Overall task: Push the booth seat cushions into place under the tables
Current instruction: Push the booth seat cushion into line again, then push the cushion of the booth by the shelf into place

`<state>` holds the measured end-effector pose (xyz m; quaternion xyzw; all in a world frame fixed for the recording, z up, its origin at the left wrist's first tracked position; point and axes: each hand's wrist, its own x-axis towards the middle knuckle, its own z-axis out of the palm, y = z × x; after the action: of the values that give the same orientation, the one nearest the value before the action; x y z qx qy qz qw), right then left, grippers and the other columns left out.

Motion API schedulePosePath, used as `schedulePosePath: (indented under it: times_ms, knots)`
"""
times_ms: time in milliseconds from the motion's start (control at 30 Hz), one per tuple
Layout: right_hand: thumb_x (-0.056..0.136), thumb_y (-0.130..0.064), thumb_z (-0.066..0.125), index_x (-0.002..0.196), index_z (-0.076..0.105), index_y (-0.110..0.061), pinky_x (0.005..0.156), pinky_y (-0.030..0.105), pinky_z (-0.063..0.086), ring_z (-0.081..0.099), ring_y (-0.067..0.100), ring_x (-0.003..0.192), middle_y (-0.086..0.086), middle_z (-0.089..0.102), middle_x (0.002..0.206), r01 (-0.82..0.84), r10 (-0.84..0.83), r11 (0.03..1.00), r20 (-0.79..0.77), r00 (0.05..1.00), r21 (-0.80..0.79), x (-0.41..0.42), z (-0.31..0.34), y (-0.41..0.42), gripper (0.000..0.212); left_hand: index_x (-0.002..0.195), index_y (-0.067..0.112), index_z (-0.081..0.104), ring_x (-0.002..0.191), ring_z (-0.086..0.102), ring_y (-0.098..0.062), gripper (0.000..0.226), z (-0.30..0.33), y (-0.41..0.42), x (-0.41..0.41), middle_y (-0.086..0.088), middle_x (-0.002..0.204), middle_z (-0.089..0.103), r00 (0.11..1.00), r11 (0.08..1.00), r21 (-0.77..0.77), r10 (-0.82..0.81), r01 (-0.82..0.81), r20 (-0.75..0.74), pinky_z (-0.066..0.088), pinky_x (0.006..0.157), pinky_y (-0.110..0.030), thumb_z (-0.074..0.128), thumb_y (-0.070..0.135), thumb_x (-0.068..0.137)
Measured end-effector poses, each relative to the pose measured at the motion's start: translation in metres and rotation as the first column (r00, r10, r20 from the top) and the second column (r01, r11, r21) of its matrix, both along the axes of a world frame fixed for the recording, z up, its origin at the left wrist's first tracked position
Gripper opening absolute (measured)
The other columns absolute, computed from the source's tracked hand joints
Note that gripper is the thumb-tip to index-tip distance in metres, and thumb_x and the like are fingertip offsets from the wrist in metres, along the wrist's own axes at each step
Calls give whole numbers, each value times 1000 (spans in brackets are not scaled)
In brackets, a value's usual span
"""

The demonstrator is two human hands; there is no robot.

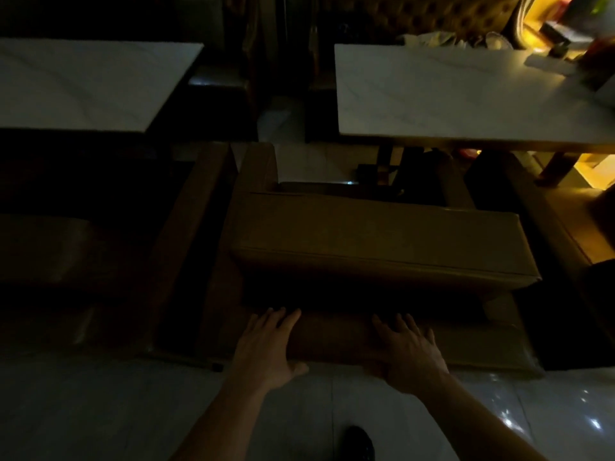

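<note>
A brown booth seat (466,347) stands low in front of me, its back edge nearest my body. A thick tan cushion (376,241) lies across it, slightly skewed, its far edge short of the right white table (449,94). My left hand (266,347) lies flat with straight fingers on the seat's near edge, thumb hooked over the rim. My right hand (409,351) presses the same edge a little to the right, fingers spread. A second white table (83,81) stands at the left with a dark seat (43,247) before it.
A narrow aisle of pale floor tile (283,121) runs between the two tables. Cluttered items (559,44) sit on the right table's far corner under yellow light. Glossy white floor (100,410) lies beneath me, and my dark shoe (357,442) shows at the bottom.
</note>
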<state>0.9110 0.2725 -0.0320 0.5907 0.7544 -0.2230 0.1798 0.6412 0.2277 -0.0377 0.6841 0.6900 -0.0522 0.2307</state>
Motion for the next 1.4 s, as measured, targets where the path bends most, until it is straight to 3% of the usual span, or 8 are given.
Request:
schedulePosePath:
  times_ms: [400, 767, 967, 1100, 1233, 1400]
  knots:
    - [84, -72, 55, 158, 6, -36, 122, 54, 12, 4, 31, 154, 8, 7, 167, 51, -43, 986, -53, 998, 162, -7, 126, -78, 97, 155, 35, 11, 147, 17, -20, 99, 129, -59, 11, 4, 163, 15, 997, 992, 111, -72, 67, 38, 15, 120, -45, 60, 74, 78]
    - [75, -78, 55, 156, 11, -37, 119, 61, 14, 8, 34, 152, 11, 11, 166, 73, -63, 971, -51, 997, 226, 56, 196, -125, 100, 153, 42, 9, 147, 18, -21, 106, 198, -87, 76, 6, 163, 15, 992, 985, 120, -125, 121, 23, 16, 119, -47, 63, 79, 70]
    - [81, -60, 65, 157, 9, -39, 119, 64, 5, 0, 33, 153, 10, 4, 167, 133, -112, 962, -100, 989, 239, 147, 216, -135, 97, 152, 44, 11, 146, 20, -21, 108, 216, -88, 159, 6, 162, 17, 993, 985, 129, -121, 119, 10, 25, 116, -46, 66, 79, 66]
    - [79, -70, 61, 155, 8, -43, 120, 63, 6, 1, 33, 153, 9, 6, 167, 203, -174, 941, -129, 976, 269, 237, 221, -146, 97, 152, 45, 10, 146, 20, -20, 108, 221, -88, 235, 7, 162, 16, 990, 982, 132, -140, 136, 18, 26, 116, -45, 65, 80, 66]
    - [65, -96, 39, 155, 11, -41, 119, 61, 11, 6, 31, 153, 8, 10, 166, 268, -246, 921, -112, 963, 282, 337, 224, -159, 109, 152, 45, 10, 146, 21, -20, 107, 222, -86, 321, 8, 162, 17, 982, 972, 152, -185, 177, 35, 25, 114, -45, 63, 81, 66]
    - [58, -96, 37, 155, 12, -42, 118, 57, 17, 11, 29, 152, 6, 16, 165, 347, -327, 903, -120, 937, 252, 436, 212, -175, 114, 152, 43, 11, 145, 22, -20, 110, 208, -86, 417, 10, 161, 18, 966, 966, 62, -255, 252, 50, 27, 114, -47, 63, 83, 64]
